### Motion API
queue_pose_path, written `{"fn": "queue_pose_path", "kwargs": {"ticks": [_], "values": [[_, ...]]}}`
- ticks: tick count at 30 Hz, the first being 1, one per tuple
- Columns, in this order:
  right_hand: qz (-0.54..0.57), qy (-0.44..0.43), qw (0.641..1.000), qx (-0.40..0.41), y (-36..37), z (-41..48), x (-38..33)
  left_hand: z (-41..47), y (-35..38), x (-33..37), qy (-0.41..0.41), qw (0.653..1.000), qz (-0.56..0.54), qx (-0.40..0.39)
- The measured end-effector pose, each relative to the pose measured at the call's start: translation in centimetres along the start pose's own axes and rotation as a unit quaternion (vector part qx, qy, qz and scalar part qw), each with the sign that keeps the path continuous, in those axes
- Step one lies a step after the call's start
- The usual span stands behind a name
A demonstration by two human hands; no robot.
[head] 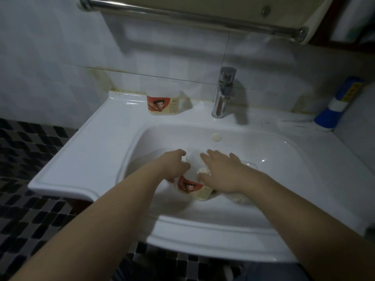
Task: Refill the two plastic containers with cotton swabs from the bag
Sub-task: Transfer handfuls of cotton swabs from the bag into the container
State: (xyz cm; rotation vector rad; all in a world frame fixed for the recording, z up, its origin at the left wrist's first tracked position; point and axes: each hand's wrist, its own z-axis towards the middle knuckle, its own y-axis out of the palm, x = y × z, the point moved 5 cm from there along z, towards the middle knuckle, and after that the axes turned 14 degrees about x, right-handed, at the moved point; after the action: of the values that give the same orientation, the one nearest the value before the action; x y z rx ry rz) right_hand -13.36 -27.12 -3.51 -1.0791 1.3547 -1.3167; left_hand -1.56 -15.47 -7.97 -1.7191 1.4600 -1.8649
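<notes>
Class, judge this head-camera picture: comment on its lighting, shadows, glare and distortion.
Head view: dim, bluish light; the faucet casts a shadow rightward onto the wall; glare spots on the sink rim; the wide lens slightly bows the towel bar; the left hand, right hand and container look slightly soft.

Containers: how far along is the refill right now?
Possibly done: the ledge container stands upright and looks lidded; its fill is hidden. In hand: the left hand grips the basin container while the right hand presses cotton swabs at its mouth. Left: finishing and closing that one.
</notes>
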Motion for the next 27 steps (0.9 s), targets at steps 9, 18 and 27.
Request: {"fn": "queue_pose_path", "kwargs": {"ticks": [9, 18, 27], "values": [[-0.009, 0.062, 0.998, 0.019, -2.7, -2.9, 6.5, -0.9, -1.8, 3.1, 0.171, 0.969, 0.047, 0.172], [0.041, 0.052, 0.998, 0.024, -2.4, -2.7, 7.9, -3.6, 1.1, 10.5, 0.263, 0.960, 0.037, 0.086], [0.149, 0.088, 0.982, 0.079, -5.3, -2.7, 9.8, -2.6, 5.1, 11.8, 0.102, 0.986, -0.130, 0.014]]}}
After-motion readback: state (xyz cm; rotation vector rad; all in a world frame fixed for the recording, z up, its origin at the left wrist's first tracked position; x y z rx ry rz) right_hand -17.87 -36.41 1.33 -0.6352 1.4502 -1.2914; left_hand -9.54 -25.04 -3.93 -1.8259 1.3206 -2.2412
